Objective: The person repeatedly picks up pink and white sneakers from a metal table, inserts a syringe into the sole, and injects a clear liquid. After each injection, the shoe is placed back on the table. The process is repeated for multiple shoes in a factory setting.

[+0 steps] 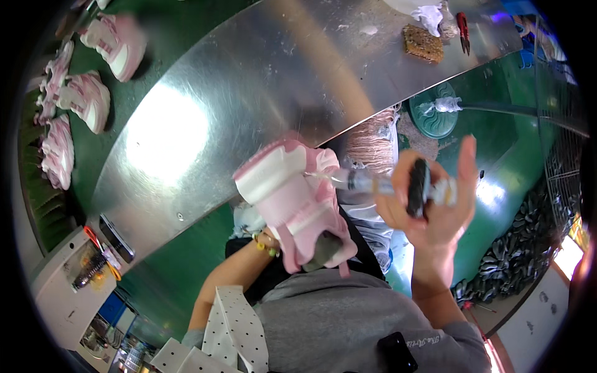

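A pink and white sneaker [292, 199] is held in front of my body by my left hand [268, 239], which wears a beaded bracelet. The shoe hides most of that hand's fingers. My right hand [432, 205] is closed around a slim, syringe-like tool [364, 181] with a clear barrel and a black part near the palm, while one finger points up. The tool's thin tip reaches the edge of the shoe's upper, though blur hides whether they touch.
A shiny metal table [249, 93] curves ahead. Several pink shoes [84, 99] stand on the green surface at far left. A brown sponge block [423, 43] and red-handled pliers [462, 31] lie at the back right. Dark pieces [513, 248] are heaped at right.
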{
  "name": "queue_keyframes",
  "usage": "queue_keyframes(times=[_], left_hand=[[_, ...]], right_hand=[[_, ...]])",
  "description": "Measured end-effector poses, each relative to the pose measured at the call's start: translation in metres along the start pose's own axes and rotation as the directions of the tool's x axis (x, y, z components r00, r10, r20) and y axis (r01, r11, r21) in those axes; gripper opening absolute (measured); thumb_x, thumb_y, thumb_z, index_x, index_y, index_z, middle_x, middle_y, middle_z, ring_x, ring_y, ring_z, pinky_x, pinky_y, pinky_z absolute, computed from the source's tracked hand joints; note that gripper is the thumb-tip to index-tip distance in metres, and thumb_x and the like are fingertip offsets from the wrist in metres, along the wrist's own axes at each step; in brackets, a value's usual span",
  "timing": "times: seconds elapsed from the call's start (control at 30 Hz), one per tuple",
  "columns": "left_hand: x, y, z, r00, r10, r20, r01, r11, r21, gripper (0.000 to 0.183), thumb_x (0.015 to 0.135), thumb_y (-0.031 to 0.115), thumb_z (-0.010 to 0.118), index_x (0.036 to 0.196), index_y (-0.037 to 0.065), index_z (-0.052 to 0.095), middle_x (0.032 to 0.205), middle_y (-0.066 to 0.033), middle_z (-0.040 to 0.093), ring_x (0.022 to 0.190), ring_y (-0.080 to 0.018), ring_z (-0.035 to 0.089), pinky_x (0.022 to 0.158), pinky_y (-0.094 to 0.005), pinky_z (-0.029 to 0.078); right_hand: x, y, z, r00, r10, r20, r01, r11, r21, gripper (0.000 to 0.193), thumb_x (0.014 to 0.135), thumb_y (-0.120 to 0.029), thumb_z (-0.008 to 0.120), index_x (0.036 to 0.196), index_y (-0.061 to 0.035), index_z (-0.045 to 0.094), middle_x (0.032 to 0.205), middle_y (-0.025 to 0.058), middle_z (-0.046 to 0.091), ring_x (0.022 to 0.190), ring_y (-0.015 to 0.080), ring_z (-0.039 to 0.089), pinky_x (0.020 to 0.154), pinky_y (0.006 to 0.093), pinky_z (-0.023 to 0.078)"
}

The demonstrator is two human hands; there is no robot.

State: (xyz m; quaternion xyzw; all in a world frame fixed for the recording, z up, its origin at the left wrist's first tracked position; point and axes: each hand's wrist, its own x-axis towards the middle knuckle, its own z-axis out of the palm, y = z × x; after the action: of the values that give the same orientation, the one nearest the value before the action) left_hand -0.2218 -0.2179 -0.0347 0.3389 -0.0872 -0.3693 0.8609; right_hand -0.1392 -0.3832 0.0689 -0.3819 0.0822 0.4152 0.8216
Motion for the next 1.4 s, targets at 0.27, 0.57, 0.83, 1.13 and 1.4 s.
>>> queue_keyframes(times=[0.27,0.57,0.83,1.13,1.4], left_hand=[[-0.003,-0.042,-0.021,0.929,0.226,-0.292,-0.305,0.915,-0.264,0.042,0.071,0.017,0.07,0.099,0.003,0.042,0.095,-0.0067,0.048,0.099,-0.0191,0.053,0.093,-0.0346,0.04],[0.001,-0.044,-0.023,0.904,0.255,-0.344,-0.361,0.886,-0.292,0.045,0.071,0.015,0.071,0.105,0.003,0.044,0.1,-0.007,0.05,0.102,-0.0187,0.052,0.093,-0.033,0.039],[0.004,-0.045,-0.023,0.918,0.229,-0.324,-0.324,0.904,-0.279,0.048,0.071,0.013,0.071,0.11,0.003,0.045,0.105,-0.0073,0.051,0.104,-0.0183,0.051,0.093,-0.0316,0.039],[-0.05,-0.024,0.017,0.972,-0.109,-0.206,0.118,0.992,0.033,0.052,0.071,0.011,0.072,0.116,0.004,0.046,0.111,-0.0075,0.053,0.106,-0.0179,0.05,0.094,-0.0301,0.038],[-0.086,-0.028,0.037,0.901,-0.179,-0.396,0.068,0.958,-0.277,0.066,0.059,0.005,0.08,0.118,0.002,0.05,0.112,-0.0067,0.056,0.103,-0.0168,0.052,0.089,-0.0296,0.042]], right_hand=[[-0.031,-0.006,0.051,0.963,-0.126,-0.237,-0.038,0.808,-0.587,0.083,0.079,-0.074,0.011,0.068,0.0015,0.043,0.043,0.0019,0.035,0.034,0.0055,0.029,0.032,0.0185,0.019],[-0.037,-0.01,0.052,0.972,0.043,-0.233,-0.161,0.839,-0.519,0.092,0.067,-0.081,0.029,0.087,0.0063,0.049,0.056,0.003,0.048,0.046,0.0059,0.042,0.041,0.0183,0.03],[-0.048,-0.009,0.04,0.967,0.163,-0.198,-0.229,0.895,-0.383,0.093,0.062,-0.08,0.047,0.093,0.0075,0.051,0.059,0.0046,0.052,0.05,0.0066,0.047,0.045,0.0186,0.034],[-0.016,0.009,0.027,0.988,-0.132,-0.079,0.06,0.803,-0.593,0.072,0.087,-0.064,0.012,0.074,-0.0005,0.044,0.048,0.0027,0.037,0.036,0.0096,0.031,0.036,0.0235,0.023],[-0.006,0.018,0.032,0.996,-0.088,0.001,0.081,0.909,-0.409,0.072,0.087,-0.065,0.012,0.078,-0.0012,0.045,0.047,0.0005,0.032,0.039,0.009,0.028,0.04,0.0231,0.021]])
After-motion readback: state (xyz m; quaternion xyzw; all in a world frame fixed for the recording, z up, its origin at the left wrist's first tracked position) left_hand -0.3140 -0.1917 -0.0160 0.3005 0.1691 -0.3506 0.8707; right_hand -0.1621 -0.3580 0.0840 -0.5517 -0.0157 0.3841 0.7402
